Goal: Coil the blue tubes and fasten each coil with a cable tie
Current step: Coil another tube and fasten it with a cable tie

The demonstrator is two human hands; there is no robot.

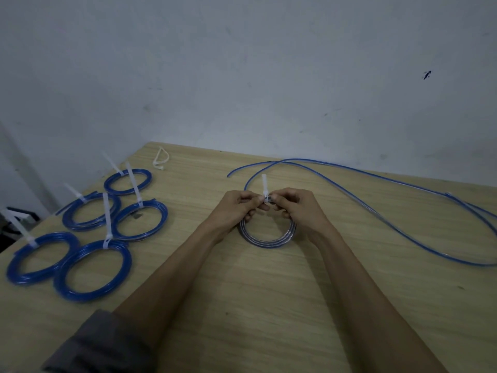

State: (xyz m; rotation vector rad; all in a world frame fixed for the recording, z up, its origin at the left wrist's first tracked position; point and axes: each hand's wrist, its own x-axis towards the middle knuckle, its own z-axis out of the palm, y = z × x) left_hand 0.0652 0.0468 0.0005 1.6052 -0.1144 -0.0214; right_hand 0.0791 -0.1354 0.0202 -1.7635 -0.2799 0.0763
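Both hands, left hand [236, 208] and right hand [295, 208], pinch the tie [265, 188] on the coil's [269, 239] far side; pull the tail straight up, pinching the loops together.

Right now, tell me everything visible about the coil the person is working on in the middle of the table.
The coil in hand is a small ring of several turns of blue, glossy tubing, lying on the wooden table. Its far side is pinched between the left hand and right hand, where a white cable tie sticks upward. Whether the tie is pulled tight cannot be told.
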